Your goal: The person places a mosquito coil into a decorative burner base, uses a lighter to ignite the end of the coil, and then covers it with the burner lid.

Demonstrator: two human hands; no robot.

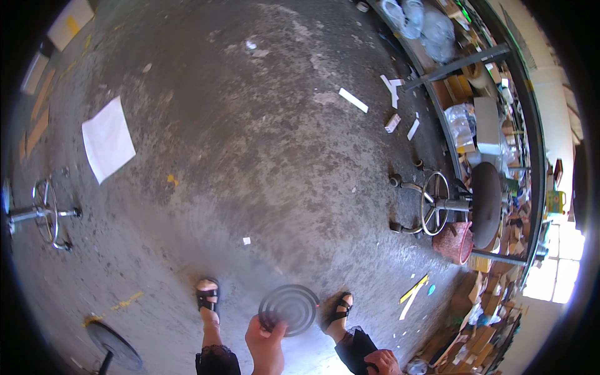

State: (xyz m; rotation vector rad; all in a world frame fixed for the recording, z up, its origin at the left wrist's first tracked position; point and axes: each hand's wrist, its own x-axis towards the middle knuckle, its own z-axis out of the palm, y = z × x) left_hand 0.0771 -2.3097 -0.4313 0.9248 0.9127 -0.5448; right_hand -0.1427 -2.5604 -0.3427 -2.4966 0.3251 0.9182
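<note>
Near the bottom middle, my left hand [265, 345] pinches a dark spiral mosquito coil [289, 292] between thumb and fingers at its lower left side. The coil faces up above the floor, between my two sandalled feet. A small red spot shows at its right outer end. To the right, by the black cloth over my leg, my right hand [383, 361] has its fingers curled. Something dark lies against those fingers, but I cannot make out what it is. The picture's lower edge hides part of both arms.
A wheeled stool [486, 205] and a pink bin [452, 242] stand by a cluttered metal shelf [531, 125] on the right. Cardboard [481, 344] is heaped below. White paper [109, 140] lies on the floor at left, near another stool base [47, 214]. A round dark base [114, 345] is lower left.
</note>
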